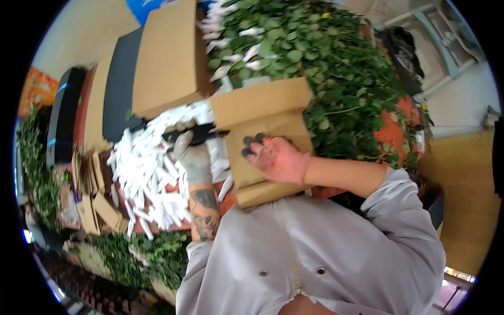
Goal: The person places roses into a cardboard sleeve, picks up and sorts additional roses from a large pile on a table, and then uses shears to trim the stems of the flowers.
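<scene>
My left hand [193, 157], in a pale work glove, is closed around a long black tool that looks like a stapler [202, 134]. Its tip reaches the left edge of a corrugated cardboard sheet [260, 107]. The sheet lies before me, with a ribbed flap folded at its far side and another fold at its near side. On its middle rests my right hand [278, 159] in a pink glove with dark fingertips, fingers stretched out and flat. Whether anything lies inside the folded sheet is hidden.
Many white paper-like sleeves [157, 173] are heaped at the left. Behind stand a tall cardboard stack [168, 58] and a dark grey panel [122, 79]. Leafy stems [336, 79], some with white-wrapped heads [220, 72], cover the right back. Small cardboard pieces [94, 210] lie far left.
</scene>
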The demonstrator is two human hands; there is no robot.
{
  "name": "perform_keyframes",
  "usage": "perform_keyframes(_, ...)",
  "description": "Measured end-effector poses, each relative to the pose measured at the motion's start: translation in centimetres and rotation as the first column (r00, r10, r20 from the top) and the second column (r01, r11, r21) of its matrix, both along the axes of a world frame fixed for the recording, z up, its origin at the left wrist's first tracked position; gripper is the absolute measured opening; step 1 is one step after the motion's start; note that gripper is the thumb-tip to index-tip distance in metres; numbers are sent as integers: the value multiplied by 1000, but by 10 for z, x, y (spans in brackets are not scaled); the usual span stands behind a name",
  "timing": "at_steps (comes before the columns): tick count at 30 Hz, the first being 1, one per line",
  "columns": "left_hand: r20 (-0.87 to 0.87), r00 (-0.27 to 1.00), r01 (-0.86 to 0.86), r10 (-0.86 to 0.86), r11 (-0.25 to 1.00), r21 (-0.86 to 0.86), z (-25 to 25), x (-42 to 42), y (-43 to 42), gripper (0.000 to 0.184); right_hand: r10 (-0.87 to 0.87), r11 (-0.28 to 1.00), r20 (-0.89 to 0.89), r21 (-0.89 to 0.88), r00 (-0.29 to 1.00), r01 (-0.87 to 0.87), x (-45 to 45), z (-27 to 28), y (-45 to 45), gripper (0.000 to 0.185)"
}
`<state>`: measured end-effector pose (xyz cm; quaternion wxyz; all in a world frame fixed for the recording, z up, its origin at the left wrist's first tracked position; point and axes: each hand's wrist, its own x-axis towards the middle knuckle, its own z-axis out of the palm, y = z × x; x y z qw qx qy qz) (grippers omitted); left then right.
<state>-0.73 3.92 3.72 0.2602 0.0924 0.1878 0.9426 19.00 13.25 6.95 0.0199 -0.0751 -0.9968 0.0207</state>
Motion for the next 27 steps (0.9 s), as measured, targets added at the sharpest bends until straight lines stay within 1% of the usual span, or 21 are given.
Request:
perform_keyframes(1,-43,999,12,-10,1000,27,-10,-6,2,30,47,995,-5,89,999,-47,1,-4,-3,29)
perform_keyframes(3,-21,999,43,-43,999,-14,-1,0,4,40,123,968,8,217,992,-121,1,-15,-6,31)
perform_keyframes(4,95,982,168,-166,986,-11,-7,-5,1,45,151,953,26,262,988,-153,0,-19,-7,32)
perform_keyframes(5,167,970,175,-178,984,30,-27,-18,-4,47,176,941,41,286,983,-181,1,-24,-5,32)
perform_keyframes(6,-117,985,135,-130,990,36,-26,-25,-9,49,197,933,57,295,979,-205,-1,-28,-3,33)
perform_keyframes(8,-306,948,-126,86,986,-113,8,-23,-22,56,211,936,53,279,976,-217,-1,-18,10,36)
perform_keyframes(9,-452,888,-181,87,969,-169,21,-31,-30,61,247,967,-114,92,962,-238,6,-1,16,36)
perform_keyframes(10,-513,858,-255,31,892,-372,48,-22,-37,66,249,954,-283,-96,926,-285,10,18,19,37)
perform_keyframes(11,-662,732,-363,-159,732,-577,43,-34,-45,66,154,943,-254,-250,955,-219,6,46,29,37)
perform_keyframes(12,-712,590,-505,-380,515,-693,39,-46,-50,67,74,977,-167,-187,983,-106,2,68,50,39)
perform_keyframes(13,-805,329,-739,-493,396,-544,30,-45,-43,69,-12,994,-88,-113,996,3,-4,84,79,41)
perform_keyframes(14,-705,241,-780,-667,299,-550,13,-51,-44,71,-37,995,-338,-95,940,5,-13,80,125,37)
perform_keyframes(15,-653,166,-822,-739,263,-506,0,-54,-47,71,-112,977,-262,147,959,154,-24,67,174,35)
perform_keyframes(16,-589,93,-861,-803,232,-453,-9,-56,-48,71,-315,941,-53,-146,948,305,-34,109,200,39)
perform_keyframes(18,-548,139,-865,-825,168,-472,-21,-61,-44,71,-156,909,-400,300,903,290,-34,18,308,19)
perform_keyframes(19,-499,193,-860,-845,99,-501,-26,-63,-42,72,-333,875,-164,312,928,369,-29,1,332,13)
perform_keyframes(20,-506,194,-865,-840,97,-493,-30,-67,-40,72,-490,830,78,346,868,437,-26,-12,353,12)
perform_keyframes(22,-564,157,-868,-811,159,-471,-39,-76,-38,77,-470,822,77,400,879,405,-26,-55,394,11)
perform_keyframes(23,-506,195,-842,-840,121,-526,-48,-84,-41,84,-463,809,91,449,881,379,-23,-81,413,13)
perform_keyframes(24,-511,152,-876,-846,124,-465,-64,-89,-44,87,-461,793,110,497,881,353,-18,-104,429,18)
perform_keyframes(27,-468,199,-929,-861,-13,-370,-79,-85,-44,88,-459,761,137,571,878,308,-4,-107,439,28)
